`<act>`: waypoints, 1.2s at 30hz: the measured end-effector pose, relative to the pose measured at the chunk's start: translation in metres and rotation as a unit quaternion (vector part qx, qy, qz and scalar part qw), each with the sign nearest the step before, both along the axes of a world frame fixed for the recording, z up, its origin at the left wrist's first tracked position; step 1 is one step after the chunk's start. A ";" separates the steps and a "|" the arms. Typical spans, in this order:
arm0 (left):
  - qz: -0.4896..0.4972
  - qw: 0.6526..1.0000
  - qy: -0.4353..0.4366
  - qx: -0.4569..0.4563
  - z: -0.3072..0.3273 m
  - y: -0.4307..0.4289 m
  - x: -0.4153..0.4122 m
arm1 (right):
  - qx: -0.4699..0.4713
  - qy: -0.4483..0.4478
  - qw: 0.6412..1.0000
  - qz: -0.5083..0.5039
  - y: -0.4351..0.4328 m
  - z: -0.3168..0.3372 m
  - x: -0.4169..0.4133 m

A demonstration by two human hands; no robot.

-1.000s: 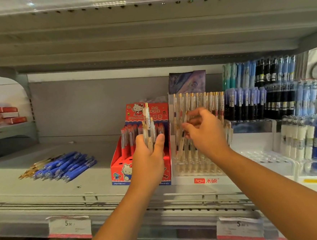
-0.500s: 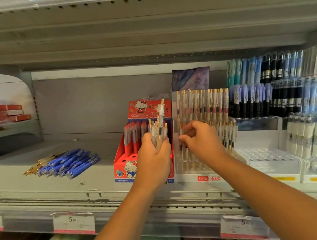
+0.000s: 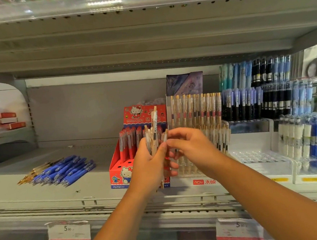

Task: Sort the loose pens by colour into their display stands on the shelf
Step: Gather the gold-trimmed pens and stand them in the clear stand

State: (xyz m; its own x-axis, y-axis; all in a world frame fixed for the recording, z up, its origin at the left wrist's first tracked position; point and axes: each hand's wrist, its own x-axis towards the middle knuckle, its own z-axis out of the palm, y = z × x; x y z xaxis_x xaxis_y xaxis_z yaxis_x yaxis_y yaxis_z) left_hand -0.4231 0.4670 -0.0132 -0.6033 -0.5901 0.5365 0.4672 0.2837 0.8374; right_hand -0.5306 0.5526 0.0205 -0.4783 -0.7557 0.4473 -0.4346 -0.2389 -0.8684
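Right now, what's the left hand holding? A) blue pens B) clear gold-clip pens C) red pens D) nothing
B: the left hand grips a bunch of clear gold-clip pens upright in front of the red stand; the blue pens lie loose on the shelf.

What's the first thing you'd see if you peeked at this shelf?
In the middle, the left hand grips a bunch of clear pens while the right hand pinches one pen from it. Behind stands a bright red cat box, and blue pens lie loose on the shelf at the left.
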 end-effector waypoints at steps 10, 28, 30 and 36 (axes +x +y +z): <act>0.033 0.999 -0.012 0.012 -0.005 -0.008 -0.006 | -0.053 -0.069 0.996 0.024 0.007 -0.002 -0.007; 0.055 0.995 -0.040 -0.071 -0.006 -0.012 -0.004 | -0.116 0.185 0.937 -0.272 -0.003 0.009 -0.043; 0.055 0.995 -0.042 -0.068 -0.005 -0.011 -0.004 | -0.116 0.186 0.936 -0.276 -0.005 0.010 -0.043; 0.085 0.994 -0.056 -0.026 -0.007 -0.015 -0.008 | -0.117 0.204 0.930 -0.281 -0.006 0.012 -0.039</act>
State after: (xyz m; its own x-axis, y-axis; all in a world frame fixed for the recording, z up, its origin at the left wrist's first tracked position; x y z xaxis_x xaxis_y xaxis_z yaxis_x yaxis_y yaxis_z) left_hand -0.4312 0.4525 -0.0197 -0.5549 -0.6619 0.5039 0.3130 0.3951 0.8637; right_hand -0.5697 0.5461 0.0320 -0.5230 -0.2969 0.7989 -0.8300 -0.0356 -0.5566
